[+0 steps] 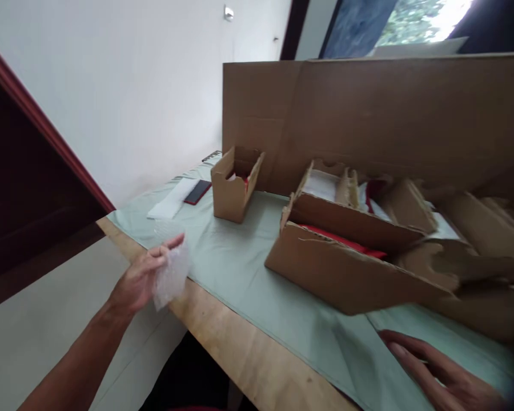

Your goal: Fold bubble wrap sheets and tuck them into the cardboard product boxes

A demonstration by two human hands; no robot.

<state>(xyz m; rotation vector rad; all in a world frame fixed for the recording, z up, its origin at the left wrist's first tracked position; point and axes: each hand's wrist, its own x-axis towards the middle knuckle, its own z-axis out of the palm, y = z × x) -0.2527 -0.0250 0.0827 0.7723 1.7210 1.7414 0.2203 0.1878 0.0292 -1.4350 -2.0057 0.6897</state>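
Note:
My left hand (148, 274) is closed on a piece of clear bubble wrap (171, 277), which hangs by the table's front edge at the left. My right hand (448, 374) is at the lower right, low over the pale green cloth (240, 262); its fingers are stretched out and nothing shows in them. Nearest to it stands a long cardboard box (346, 274) with something flat and red (346, 240) inside. On the cloth beyond my left hand lie a white sheet or pad (173, 198) and a flat dark piece with a red edge (197, 192).
A small cardboard box (229, 202) with red and white contents stands at the middle back. More cardboard boxes (405, 205) fill the right side, blurred there. A tall cardboard panel (368, 114) rises behind them. The wooden table edge (240, 337) runs along the front.

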